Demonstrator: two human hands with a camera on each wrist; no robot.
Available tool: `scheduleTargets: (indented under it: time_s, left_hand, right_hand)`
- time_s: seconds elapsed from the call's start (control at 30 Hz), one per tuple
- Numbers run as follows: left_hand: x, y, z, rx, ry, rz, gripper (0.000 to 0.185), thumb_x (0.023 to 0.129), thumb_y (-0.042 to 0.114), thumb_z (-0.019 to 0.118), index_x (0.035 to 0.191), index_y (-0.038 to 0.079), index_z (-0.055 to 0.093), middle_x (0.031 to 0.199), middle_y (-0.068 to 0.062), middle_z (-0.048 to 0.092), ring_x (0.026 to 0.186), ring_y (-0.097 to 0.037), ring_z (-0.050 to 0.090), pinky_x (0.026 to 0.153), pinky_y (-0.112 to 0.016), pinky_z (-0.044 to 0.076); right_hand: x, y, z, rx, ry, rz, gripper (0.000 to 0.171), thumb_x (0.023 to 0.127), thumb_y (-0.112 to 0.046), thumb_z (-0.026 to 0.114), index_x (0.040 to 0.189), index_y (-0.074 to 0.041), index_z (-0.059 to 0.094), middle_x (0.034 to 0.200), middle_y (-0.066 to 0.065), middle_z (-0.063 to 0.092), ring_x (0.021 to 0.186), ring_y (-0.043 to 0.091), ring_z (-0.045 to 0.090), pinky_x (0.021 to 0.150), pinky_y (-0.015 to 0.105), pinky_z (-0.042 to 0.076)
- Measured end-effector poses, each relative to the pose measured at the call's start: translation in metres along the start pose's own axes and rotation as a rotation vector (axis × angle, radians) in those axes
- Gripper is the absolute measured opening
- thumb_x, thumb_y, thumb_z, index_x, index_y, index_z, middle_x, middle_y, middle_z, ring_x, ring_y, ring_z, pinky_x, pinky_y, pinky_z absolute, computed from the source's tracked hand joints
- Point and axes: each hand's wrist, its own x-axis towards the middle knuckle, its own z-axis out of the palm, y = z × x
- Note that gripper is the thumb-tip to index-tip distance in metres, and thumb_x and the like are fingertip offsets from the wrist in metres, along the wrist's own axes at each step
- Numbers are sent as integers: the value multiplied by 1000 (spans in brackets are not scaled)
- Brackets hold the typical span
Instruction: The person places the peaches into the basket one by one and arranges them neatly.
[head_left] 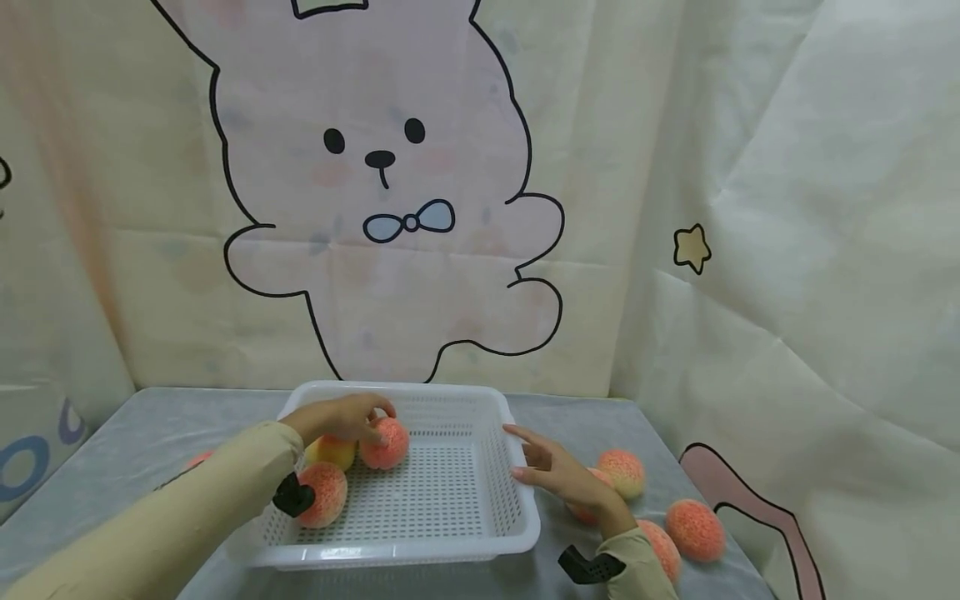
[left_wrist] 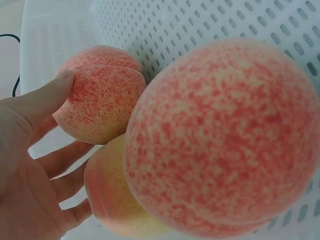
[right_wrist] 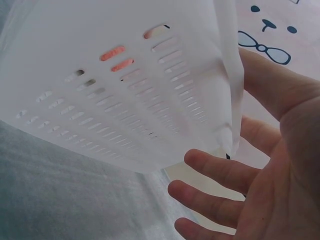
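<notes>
In the head view my left hand [head_left: 348, 417] reaches into a white perforated plastic basket [head_left: 431, 546]. It holds a pink-red speckled peach [head_left: 386, 446], thumb on the near side in the left wrist view, fingers partly hidden behind. A yellower peach [left_wrist: 112, 192] touches that one, and another speckled peach [left_wrist: 225, 140] lies close to the wrist camera. My right hand [head_left: 558, 475] holds the basket's right rim. In the right wrist view its thumb and index fingertips are hidden behind the rim, while the other fingers [right_wrist: 215, 200] spread loosely outside the wall.
The basket stands on a grey cloth-covered table [head_left: 97, 467]. Right of it lie several peaches, including one by the table's right edge [head_left: 696, 530] and one farther back [head_left: 622, 473]. Another peach [head_left: 198, 458] shows partly behind my left sleeve. A printed curtain [head_left: 585, 125] hangs behind.
</notes>
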Motion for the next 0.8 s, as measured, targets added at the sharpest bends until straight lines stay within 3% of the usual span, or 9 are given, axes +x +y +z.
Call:
scheduleTargets:
  time_s: [0.27, 0.57, 0.8]
  left_hand:
    - [2, -1, -1, 19, 8, 10, 46, 90, 17, 76, 130, 4, 59, 123, -22, 64, 109, -32, 60, 95, -49, 54]
    - [-12, -9, -27, -47, 91, 167, 52, 98, 27, 66, 139, -2, 52, 136, -33, 56, 123, -47, 59, 98, -54, 54]
    - [-26, -15, -37, -71, 122, 202, 52, 100, 27, 63, 140, -4, 51, 140, -33, 54, 124, -48, 58, 101, -57, 52]
  right_hand:
    - [-2, 4, -1, 26, -9, -19, 71, 104, -17, 57, 161, -4, 18, 144, 38, 47, 117, 19, 64, 90, 29, 57]
    - [0, 2, -1, 8, -3, 1, 73, 103, -19, 58, 162, -6, 18, 146, 37, 48, 117, 18, 64, 90, 30, 57]
    - [0, 3, -1, 7, 2, 4, 73, 103, -19, 59, 162, -7, 18, 146, 35, 49, 116, 15, 65, 90, 30, 57]
